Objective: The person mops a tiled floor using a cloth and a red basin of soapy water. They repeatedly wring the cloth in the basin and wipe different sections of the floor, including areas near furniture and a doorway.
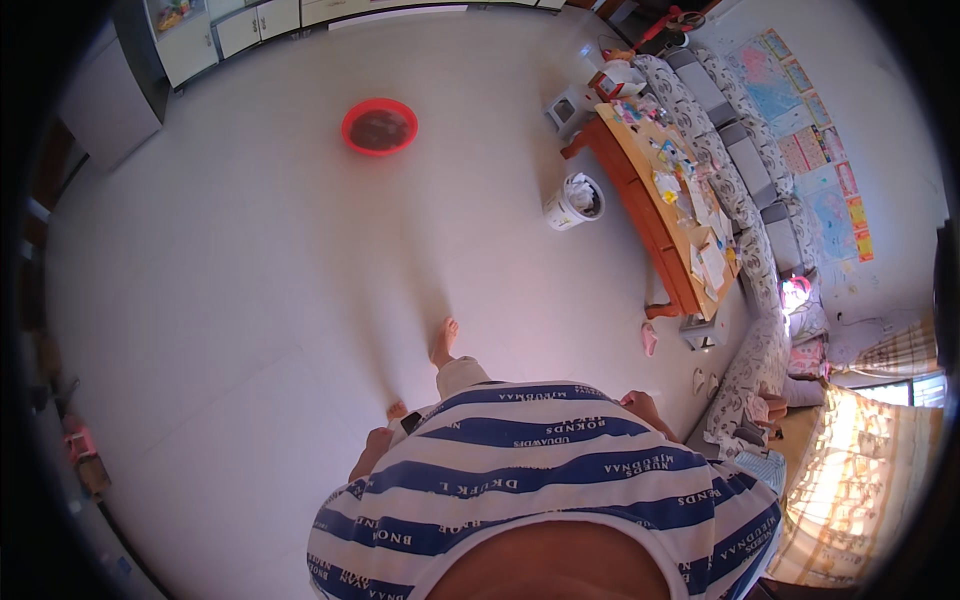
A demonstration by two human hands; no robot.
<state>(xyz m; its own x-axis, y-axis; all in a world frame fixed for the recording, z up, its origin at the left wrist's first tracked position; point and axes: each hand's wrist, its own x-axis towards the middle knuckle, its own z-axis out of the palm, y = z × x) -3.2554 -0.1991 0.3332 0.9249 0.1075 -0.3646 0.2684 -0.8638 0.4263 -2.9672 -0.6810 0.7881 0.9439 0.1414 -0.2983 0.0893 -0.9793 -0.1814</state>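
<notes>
My left hand (379,439) hangs by my left hip, partly hidden by my striped shirt (525,457). A small black object (410,421) shows at the shirt hem near it; I cannot tell what it is. My right hand (636,403) is low on my other side, its fingers curled and partly covered by the shirt. Whether either hand holds anything is not visible. On the floor ahead of my bare feet (445,339) stands a red plastic basin (413,142) with dark contents, perhaps soaking cloth.
To the right, a white bucket (561,214) with crumpled paper stands beside a cluttered wooden table (637,214). A patterned sofa (761,292) runs behind it. A pink slipper (649,339) and grey stool (703,334) are near its end. Cabinets (277,19) line the far wall.
</notes>
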